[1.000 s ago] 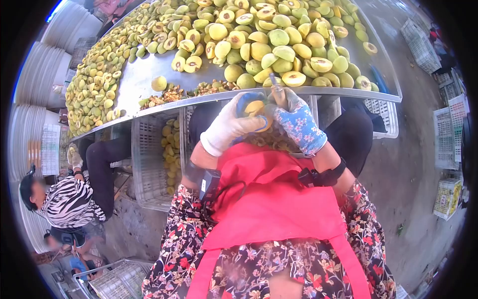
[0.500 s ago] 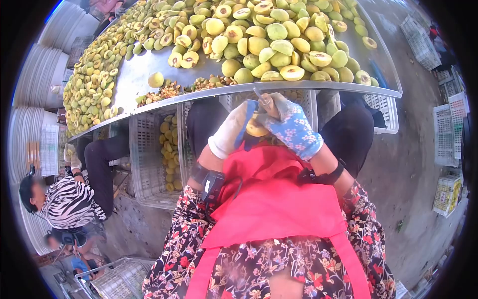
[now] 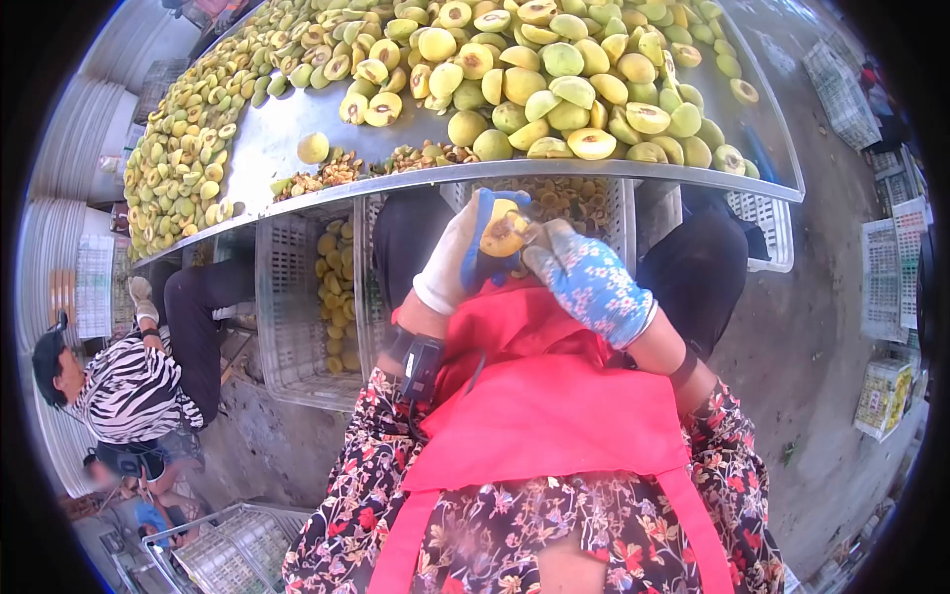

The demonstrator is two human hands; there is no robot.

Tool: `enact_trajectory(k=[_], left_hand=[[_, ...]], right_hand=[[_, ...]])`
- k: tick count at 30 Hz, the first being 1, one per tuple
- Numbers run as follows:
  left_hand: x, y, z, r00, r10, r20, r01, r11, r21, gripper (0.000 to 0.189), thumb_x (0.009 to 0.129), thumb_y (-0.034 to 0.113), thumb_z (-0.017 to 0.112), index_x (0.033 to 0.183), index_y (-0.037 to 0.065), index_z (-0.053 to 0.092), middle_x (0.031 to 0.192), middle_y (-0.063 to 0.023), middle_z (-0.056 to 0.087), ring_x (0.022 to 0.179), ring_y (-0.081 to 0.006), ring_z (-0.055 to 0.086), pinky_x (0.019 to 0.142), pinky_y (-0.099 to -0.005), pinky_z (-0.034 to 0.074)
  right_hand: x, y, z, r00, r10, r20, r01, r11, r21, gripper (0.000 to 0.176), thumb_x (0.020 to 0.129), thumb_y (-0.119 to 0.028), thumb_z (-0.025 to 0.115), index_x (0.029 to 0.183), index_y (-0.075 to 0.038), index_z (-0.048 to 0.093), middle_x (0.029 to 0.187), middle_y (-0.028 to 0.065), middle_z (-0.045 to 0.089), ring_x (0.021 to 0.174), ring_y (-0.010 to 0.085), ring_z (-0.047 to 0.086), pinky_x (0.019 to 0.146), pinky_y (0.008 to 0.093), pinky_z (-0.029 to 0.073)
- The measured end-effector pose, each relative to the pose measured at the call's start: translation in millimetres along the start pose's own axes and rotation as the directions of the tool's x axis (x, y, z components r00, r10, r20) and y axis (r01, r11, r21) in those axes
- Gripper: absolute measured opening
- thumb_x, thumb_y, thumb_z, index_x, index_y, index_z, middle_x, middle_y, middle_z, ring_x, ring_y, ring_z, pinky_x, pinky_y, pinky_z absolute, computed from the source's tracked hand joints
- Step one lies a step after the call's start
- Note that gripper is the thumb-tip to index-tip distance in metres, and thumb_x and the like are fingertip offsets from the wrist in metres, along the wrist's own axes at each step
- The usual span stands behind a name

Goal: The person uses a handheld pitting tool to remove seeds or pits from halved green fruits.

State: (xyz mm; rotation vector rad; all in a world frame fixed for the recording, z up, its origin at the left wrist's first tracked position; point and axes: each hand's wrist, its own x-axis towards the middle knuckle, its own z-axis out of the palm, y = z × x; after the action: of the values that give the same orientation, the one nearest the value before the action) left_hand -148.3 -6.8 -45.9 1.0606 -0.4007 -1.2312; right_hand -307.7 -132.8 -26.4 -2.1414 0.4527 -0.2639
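Note:
My left hand (image 3: 460, 252), in a white glove with blue fingers, holds up a halved peach (image 3: 503, 228) with its cut, brownish centre facing up. Just right of the fruit is my right hand (image 3: 592, 280) in a blue floral glove, its fingers curled close against the peach's edge. A small metal tool (image 3: 535, 236) shows only as a blur at those fingertips, and its handle is hidden. Both hands are above my red apron (image 3: 544, 406), in front of the table edge. Beneath them, a crate (image 3: 621, 223) contains many yellowish pieces.
A metal table (image 3: 282, 139) bears heaped peach halves (image 3: 564, 89) and small brown scraps (image 3: 332, 170). Below its edge stands a plastic crate (image 3: 297, 342) with more fruit. At left sits a co-worker in a striped top (image 3: 134, 391). More crates (image 3: 884, 396) stand at right.
My hands have parted slightly. The left has turned the peach half cut side up and raised it; the right has moved right and down, and its wooden-handled tool is now mostly hidden.

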Motion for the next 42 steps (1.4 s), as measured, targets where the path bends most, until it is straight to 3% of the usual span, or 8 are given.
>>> enact_trajectory(k=[17, 19, 28, 32, 36, 38, 40, 42], left_hand=[[7, -17, 18, 0.953, 0.285, -0.101, -0.260, 0.942, 0.212, 0.054, 0.103, 0.045, 0.050, 0.126, -0.003, 0.056, 0.104, -0.0115, 0.066, 0.097, -0.0165, 0.064, 0.087, -0.0296, 0.052], [8, -18, 21, 0.940, 0.314, -0.130, -0.277, 0.930, 0.240, 0.055, 0.102, 0.046, 0.051, 0.125, -0.003, 0.057, 0.104, -0.0110, 0.066, 0.095, -0.0158, 0.064, 0.087, -0.0293, 0.052], [18, -23, 17, 0.856, 0.517, -0.004, -0.493, 0.818, 0.296, 0.039, 0.105, 0.035, 0.050, 0.125, 0.002, 0.058, 0.106, -0.0075, 0.066, 0.094, -0.0109, 0.062, 0.081, -0.0239, 0.050], [4, -15, -23, 0.801, 0.507, -0.319, -0.385, 0.844, 0.374, 0.027, 0.106, 0.023, 0.049, 0.121, 0.004, 0.061, 0.109, -0.0063, 0.067, 0.093, -0.0112, 0.062, 0.076, -0.0250, 0.053], [-52, 40, -92, 0.582, 0.781, -0.228, 0.079, 0.224, 0.971, 0.036, 0.093, 0.026, 0.068, 0.121, 0.004, 0.064, 0.110, -0.0178, 0.069, 0.098, -0.0276, 0.067, 0.089, -0.0389, 0.053], [-61, 65, -106, 0.592, 0.796, -0.126, 0.423, -0.173, 0.890, 0.052, 0.088, 0.041, 0.069, 0.127, 0.007, 0.062, 0.122, -0.0201, 0.065, 0.112, -0.0348, 0.060, 0.101, -0.0446, 0.046], [-42, 85, -101, 0.654, 0.736, -0.176, 0.472, -0.214, 0.855, 0.057, 0.089, 0.050, 0.063, 0.131, 0.011, 0.061, 0.131, -0.0181, 0.060, 0.123, -0.0338, 0.053, 0.109, -0.0447, 0.037], [5, 90, -87, 0.750, 0.661, -0.013, 0.223, -0.235, 0.946, 0.049, 0.091, 0.037, 0.064, 0.130, 0.008, 0.061, 0.130, -0.0189, 0.061, 0.124, -0.0367, 0.054, 0.106, -0.0430, 0.041]], right_hand=[[-2, 35, 47, 1.000, -0.029, 0.003, 0.027, 0.957, 0.288, 0.033, 0.100, -0.035, 0.055, 0.100, -0.003, 0.050, 0.064, 0.0129, 0.058, 0.048, 0.0303, 0.056, 0.045, 0.0421, 0.043], [-2, -7, 12, 0.822, 0.265, 0.505, -0.565, 0.496, 0.659, 0.035, 0.101, -0.041, 0.054, 0.098, -0.006, 0.050, 0.059, 0.0034, 0.050, 0.039, 0.0189, 0.046, 0.038, 0.0337, 0.036], [-5, 4, 7, 0.673, -0.110, 0.731, -0.736, -0.203, 0.646, 0.038, 0.101, -0.049, 0.052, 0.092, -0.011, 0.054, 0.058, -0.0058, 0.038, 0.038, 0.0053, 0.031, 0.035, 0.0216, 0.025], [-10, 7, -4, 0.745, -0.219, 0.630, -0.665, -0.169, 0.728, 0.041, 0.101, -0.049, 0.050, 0.101, -0.009, 0.056, 0.058, -0.0041, 0.040, 0.037, 0.0064, 0.032, 0.034, 0.0224, 0.026], [-1, 12, -15, 0.772, 0.145, 0.619, -0.623, 0.365, 0.692, 0.035, 0.103, -0.040, 0.051, 0.107, -0.005, 0.055, 0.062, 0.0017, 0.049, 0.041, 0.0156, 0.046, 0.040, 0.0297, 0.038], [5, 68, 30, 0.984, 0.070, 0.162, -0.132, 0.904, 0.407, 0.037, 0.100, -0.035, 0.055, 0.115, -0.001, 0.055, 0.070, 0.0119, 0.060, 0.053, 0.0291, 0.057, 0.051, 0.0387, 0.047], [7, 128, 55, 0.876, -0.440, 0.200, 0.483, 0.784, -0.390, 0.041, 0.097, -0.028, 0.056, 0.121, 0.004, 0.052, 0.090, 0.0298, 0.067, 0.084, 0.0497, 0.063, 0.075, 0.0509, 0.052], [10, 97, 45, 0.979, -0.100, 0.177, 0.129, 0.979, -0.160, 0.040, 0.097, -0.027, 0.055, 0.120, 0.005, 0.052, 0.091, 0.0321, 0.066, 0.087, 0.0498, 0.063, 0.074, 0.0516, 0.051]])
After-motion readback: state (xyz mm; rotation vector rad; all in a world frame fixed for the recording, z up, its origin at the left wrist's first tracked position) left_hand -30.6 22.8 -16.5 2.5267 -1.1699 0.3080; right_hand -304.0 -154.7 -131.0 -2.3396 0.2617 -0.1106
